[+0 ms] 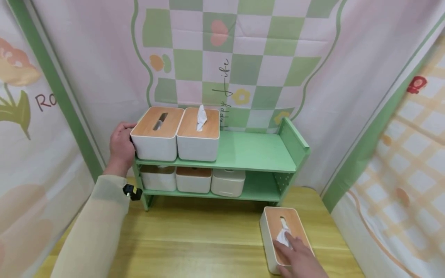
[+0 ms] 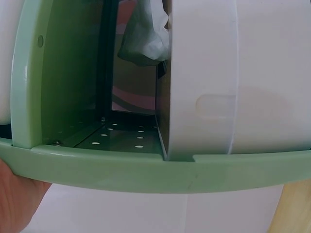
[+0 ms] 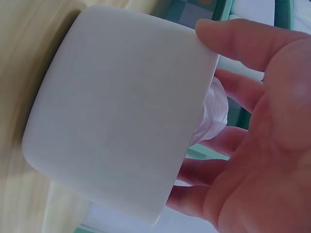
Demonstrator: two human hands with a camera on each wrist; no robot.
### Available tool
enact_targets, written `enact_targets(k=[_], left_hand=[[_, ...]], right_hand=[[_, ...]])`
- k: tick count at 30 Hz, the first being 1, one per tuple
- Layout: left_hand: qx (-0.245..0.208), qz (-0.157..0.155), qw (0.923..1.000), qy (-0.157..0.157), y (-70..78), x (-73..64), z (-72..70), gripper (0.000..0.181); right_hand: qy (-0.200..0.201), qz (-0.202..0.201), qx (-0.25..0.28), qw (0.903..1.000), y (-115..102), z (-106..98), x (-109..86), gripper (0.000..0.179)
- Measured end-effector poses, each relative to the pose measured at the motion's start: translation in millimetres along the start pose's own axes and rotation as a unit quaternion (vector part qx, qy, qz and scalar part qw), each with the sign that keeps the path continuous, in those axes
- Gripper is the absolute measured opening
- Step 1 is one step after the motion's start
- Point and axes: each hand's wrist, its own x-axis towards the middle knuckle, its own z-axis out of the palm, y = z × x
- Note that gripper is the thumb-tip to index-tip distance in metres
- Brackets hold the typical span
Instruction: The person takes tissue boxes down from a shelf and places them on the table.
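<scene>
My left hand (image 1: 121,144) grips the left end panel of a green two-tier shelf (image 1: 257,150), beside a white tissue box with a wood-look lid (image 1: 167,116). In the left wrist view, that hand (image 2: 19,199) shows only partly, against the green panel edge (image 2: 112,167). On the table at the right front stands another tissue box (image 1: 267,239) with a wood-look lid and a white tissue (image 1: 283,235) poking from its slot. My right hand (image 1: 297,258) lies over its lid, fingers spread around the tissue; in the right wrist view the thumb (image 3: 228,41) touches the box's top edge.
A second lidded tissue box (image 1: 198,148) with a raised tissue stands on the upper tier. Below sit two wood-lidded boxes (image 1: 192,183) and an all-white box (image 1: 227,185). The shelf stands on a wooden table (image 1: 194,239), with patterned curtains (image 1: 250,61) behind and at both sides.
</scene>
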Motion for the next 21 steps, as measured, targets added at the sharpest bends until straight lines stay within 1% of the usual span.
enact_targets(k=[4,8,11,14,17,21], left_hand=[[0.003,-0.001,1.0000,0.007,-1.2,-0.8,1.7,0.040],[0.002,0.005,1.0000,0.007,-1.8,-0.6,1.6,0.040],[0.002,0.005,1.0000,0.006,-1.7,-0.6,0.6,0.040],[0.004,0.002,1.0000,0.009,-1.6,-1.2,0.0,0.040],[0.003,0.002,0.9999,0.010,-1.5,-1.5,0.1,0.039],[0.001,0.008,0.9999,0.008,-1.3,-1.0,1.1,0.040]], right_hand=[[0.008,0.008,-0.004,0.9999,3.9,-2.8,-3.1,0.061],[-0.001,0.033,0.000,0.9994,7.9,-7.2,-5.4,0.061],[-0.007,0.053,0.007,0.9985,12.2,-10.9,-6.6,0.059],[-0.018,0.065,0.013,0.9977,17.5,-14.3,-6.8,0.058],[-0.016,0.067,0.014,0.9975,22.8,-16.8,-7.6,0.055],[0.007,0.060,0.014,0.9981,30.0,-17.7,-9.3,0.050]])
